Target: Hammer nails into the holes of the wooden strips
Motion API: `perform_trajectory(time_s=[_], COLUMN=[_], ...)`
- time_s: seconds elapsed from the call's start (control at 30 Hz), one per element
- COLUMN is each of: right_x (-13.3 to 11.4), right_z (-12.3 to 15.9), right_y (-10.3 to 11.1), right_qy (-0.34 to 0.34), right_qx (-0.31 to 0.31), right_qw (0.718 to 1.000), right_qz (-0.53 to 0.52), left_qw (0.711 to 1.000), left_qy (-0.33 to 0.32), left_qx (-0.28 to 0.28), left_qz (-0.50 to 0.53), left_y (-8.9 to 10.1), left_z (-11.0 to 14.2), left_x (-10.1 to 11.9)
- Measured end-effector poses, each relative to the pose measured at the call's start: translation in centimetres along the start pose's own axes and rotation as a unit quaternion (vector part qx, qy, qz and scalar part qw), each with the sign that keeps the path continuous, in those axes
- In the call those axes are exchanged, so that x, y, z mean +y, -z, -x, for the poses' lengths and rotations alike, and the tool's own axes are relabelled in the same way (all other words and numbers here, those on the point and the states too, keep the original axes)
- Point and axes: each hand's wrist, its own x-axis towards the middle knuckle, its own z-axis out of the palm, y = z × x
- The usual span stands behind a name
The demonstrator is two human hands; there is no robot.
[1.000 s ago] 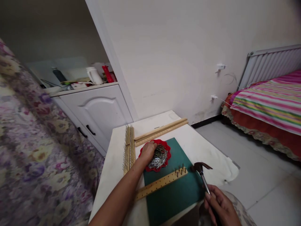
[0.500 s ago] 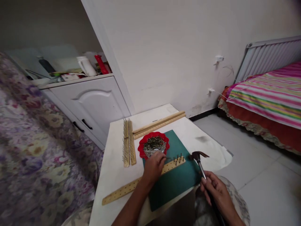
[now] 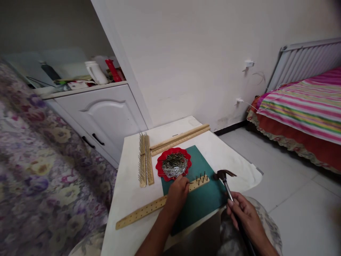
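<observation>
Between the fingertips of my left hand (image 3: 179, 189) is a nail (image 3: 191, 182), pinched just above a wooden strip with rows of holes (image 3: 144, 211). Several nails (image 3: 201, 177) stand upright in the strip's right end. The strip lies across a green mat (image 3: 200, 202), and my left forearm hides part of it. Just behind that hand sits a red scalloped dish (image 3: 160, 165) full of loose nails (image 3: 174, 165). My right hand (image 3: 243, 209) is closed round the handle of a claw hammer (image 3: 226, 185), its dark head raised near the mat's right edge.
Two strips studded with nails (image 3: 146, 160) lie at the table's left, and more wooden strips (image 3: 181, 138) lie along the back. The white table (image 3: 128, 209) stands against the wall. A striped bed (image 3: 306, 103) is at right, a floral curtain (image 3: 61, 170) at left.
My left hand has moved from the dish's front edge a little right and towards me, over the strip, with the nail in its fingers. My right hand and the hammer have hardly moved.
</observation>
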Motion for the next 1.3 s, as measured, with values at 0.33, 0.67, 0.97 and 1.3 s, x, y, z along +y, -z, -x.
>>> perform_trajectory(time_s=[0.33, 0.67, 0.97, 1.3], right_x=[-0.1, -2.7, -4.2, -4.8], right_z=[-0.1, 1.1, 0.4, 0.2], right_y=[-0.1, -2.1, -6.2, -6.4], right_qy=[0.001, -0.011, 0.015, 0.048], right_qx=[0.004, -0.028, -0.098, -0.11], right_qw=[1.0, 1.0, 0.99, 0.973], right_qz=[-0.001, -0.001, 0.102, 0.199], left_qw=[0.999, 0.987, 0.992, 0.989], left_qy=[-0.015, 0.012, 0.029, 0.034], left_qx=[0.011, 0.064, 0.064, 0.069], left_qz=[0.037, 0.147, 0.104, 0.124], left_y=[-0.5, -2.6, -2.8, -3.1], left_z=[-1.1, -1.1, -1.2, -1.1], left_x=[0.6, -0.4, -0.3, -0.6])
